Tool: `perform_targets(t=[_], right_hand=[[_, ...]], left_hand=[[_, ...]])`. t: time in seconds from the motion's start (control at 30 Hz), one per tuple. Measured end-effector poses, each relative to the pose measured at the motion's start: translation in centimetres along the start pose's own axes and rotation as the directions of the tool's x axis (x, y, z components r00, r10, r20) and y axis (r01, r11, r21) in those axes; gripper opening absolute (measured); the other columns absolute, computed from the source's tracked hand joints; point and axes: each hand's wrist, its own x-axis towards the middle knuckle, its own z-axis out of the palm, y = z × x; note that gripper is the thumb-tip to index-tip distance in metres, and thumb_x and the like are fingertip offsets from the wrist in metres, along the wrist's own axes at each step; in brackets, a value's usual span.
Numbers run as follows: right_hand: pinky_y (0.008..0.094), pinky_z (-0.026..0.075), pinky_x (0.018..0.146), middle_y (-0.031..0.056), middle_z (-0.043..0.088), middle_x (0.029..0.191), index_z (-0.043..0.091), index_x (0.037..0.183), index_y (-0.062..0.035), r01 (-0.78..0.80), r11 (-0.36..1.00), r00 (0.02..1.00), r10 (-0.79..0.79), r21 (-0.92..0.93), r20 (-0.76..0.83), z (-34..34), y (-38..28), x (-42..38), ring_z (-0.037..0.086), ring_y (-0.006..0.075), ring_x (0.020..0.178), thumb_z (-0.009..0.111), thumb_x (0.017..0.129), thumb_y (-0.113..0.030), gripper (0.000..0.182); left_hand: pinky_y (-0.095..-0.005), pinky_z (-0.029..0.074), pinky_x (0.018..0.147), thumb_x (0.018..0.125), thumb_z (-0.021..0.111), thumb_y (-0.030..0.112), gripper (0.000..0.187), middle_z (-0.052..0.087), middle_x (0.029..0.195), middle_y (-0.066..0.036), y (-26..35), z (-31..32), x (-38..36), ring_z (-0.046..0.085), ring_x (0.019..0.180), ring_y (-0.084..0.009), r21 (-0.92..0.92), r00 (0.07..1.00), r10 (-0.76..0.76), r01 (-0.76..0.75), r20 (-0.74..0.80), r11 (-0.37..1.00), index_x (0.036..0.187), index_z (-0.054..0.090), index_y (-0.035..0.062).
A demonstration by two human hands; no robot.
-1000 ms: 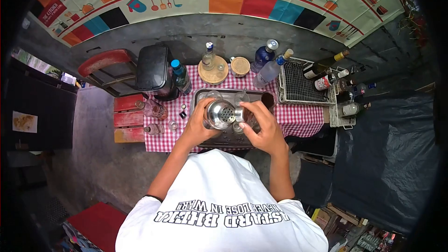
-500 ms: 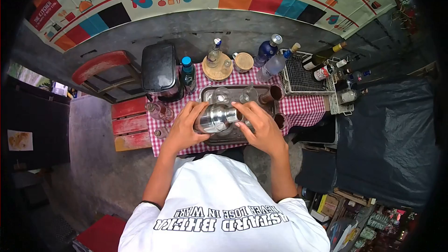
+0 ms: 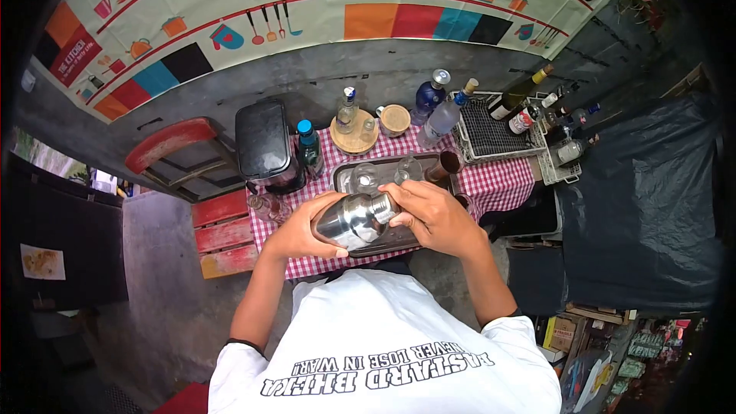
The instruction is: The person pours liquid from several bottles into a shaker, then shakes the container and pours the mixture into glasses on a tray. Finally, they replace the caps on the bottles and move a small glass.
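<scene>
A shiny metal cocktail shaker lies tilted on its side between my hands, over the front of a dark tray. My left hand is wrapped round its wide body. At the narrow capped end, my right hand grips the shaker's top with fingers and thumb. Behind the shaker, clear glasses stand on the tray, with a brown cup at its right side.
Behind the tray are a round wooden board with a bottle, a mug and blue bottles. A black bin and a blue-capped bottle stand left. A wire basket with bottles is at the right.
The shaker has come nearer my body and its capped end tilts further up. My right hand has closed round the top. The camera view has shifted, showing more wall.
</scene>
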Motion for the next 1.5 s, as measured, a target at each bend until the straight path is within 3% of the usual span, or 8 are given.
perform_targets(t=[0.33,0.57,0.83,1.03,1.17,1.27,1.33,1.5], right_hand=[[0.0390,0.043,0.069,0.0116,0.057,0.083,0.065,0.108,0.0019,0.307,0.943,0.918,-0.328,-0.128,-0.222,-6.2,1.3,-0.1,0.056,0.0279,0.073,0.066,0.084,-0.040,0.049],[0.0384,0.038,0.056,0.0086,0.055,0.070,0.068,0.093,0.0015,0.499,0.853,0.822,-0.522,-0.153,-0.230,-6.3,3.5,1.3,0.051,0.0246,0.059,0.063,0.083,-0.035,0.038],[0.0371,0.040,0.053,0.0056,0.059,0.063,0.069,0.089,-0.0028,0.385,0.912,0.833,-0.409,-0.141,-0.372,-8.1,8.0,-2.1,0.053,0.0225,0.052,0.051,0.090,-0.025,0.028],[0.0366,0.042,0.062,0.0095,0.060,0.074,0.067,0.092,-0.0019,0.271,0.956,0.877,-0.198,0.111,-0.437,-7.1,12.7,-5.3,0.055,0.0257,0.065,0.055,0.093,-0.035,0.035],[0.0356,0.047,0.077,0.0118,0.057,0.101,0.061,0.115,-0.0033,0.050,0.910,0.967,0.059,0.412,-0.249,-5.2,16.4,-9.0,0.059,0.0240,0.087,0.059,0.092,-0.039,0.043],[0.0389,0.042,0.104,0.0127,0.053,0.122,0.035,0.145,-0.0012,-0.092,0.532,0.944,0.315,0.842,-0.095,-5.0,17.1,-11.0,0.057,0.0251,0.114,0.077,0.080,-0.045,0.089],[0.0419,0.042,0.106,0.0165,0.053,0.129,0.034,0.144,-0.0017,0.027,0.355,0.949,0.285,0.935,-0.135,-4.5,17.2,-12.2,0.054,0.0284,0.125,0.082,0.074,-0.051,0.099],[0.0483,0.047,0.104,0.0199,0.054,0.130,0.035,0.140,-0.0022,0.116,0.295,0.901,0.372,0.948,-0.226,-5.4,18.5,-13.4,0.057,0.0352,0.121,0.091,0.066,-0.041,0.100]], left_hand=[[-0.0333,0.036,0.108,0.062,0.089,0.031,0.105,0.052,0.136,-0.012,1.6,3.4,5.0,0.051,0.124,-0.0191,-0.332,0.953,-0.003,0.108,0.302,0.937,0.145,0.036,-0.0065],[-0.0329,0.044,0.101,0.063,0.083,0.027,0.099,0.057,0.129,-0.016,-0.4,3.9,6.7,0.058,0.115,-0.0217,-0.551,0.878,-0.081,0.365,0.471,0.751,0.142,0.036,-0.0086],[-0.0325,0.040,0.104,0.061,0.088,0.028,0.094,0.057,0.129,-0.012,3.0,9.1,10.4,0.054,0.118,-0.0196,-0.005,0.993,-0.045,0.046,0.110,0.999,0.137,0.045,-0.0066],[-0.0375,0.042,0.103,0.056,0.090,0.027,0.092,0.058,0.123,-0.017,2.0,12.7,12.3,0.057,0.117,-0.0288,0.557,0.986,0.103,-0.014,-0.129,0.831,0.134,0.050,-0.0016],[-0.0398,0.047,0.095,0.056,0.092,0.024,0.088,0.058,0.113,-0.016,-0.4,16.6,13.5,0.059,0.108,-0.0310,0.606,0.933,0.226,-0.012,-0.278,0.796,0.130,0.052,0.0000],[-0.0401,0.048,0.093,0.055,0.094,0.023,0.087,0.056,0.116,-0.017,-3.3,20.9,14.6,0.059,0.107,-0.0319,0.614,0.838,0.316,0.030,-0.446,0.789,0.128,0.051,0.0006],[-0.0416,0.050,0.089,0.057,0.095,0.027,0.089,0.055,0.113,-0.018,-4.3,23.4,15.7,0.061,0.103,-0.0340,0.590,0.809,0.274,0.108,-0.520,0.800,0.124,0.042,0.0015],[-0.0424,0.050,0.081,0.058,0.094,0.024,0.087,0.052,0.107,-0.017,-4.5,26.8,18.5,0.060,0.094,-0.0334,0.587,0.773,0.315,0.090,-0.550,0.804,0.119,0.037,0.0029]])
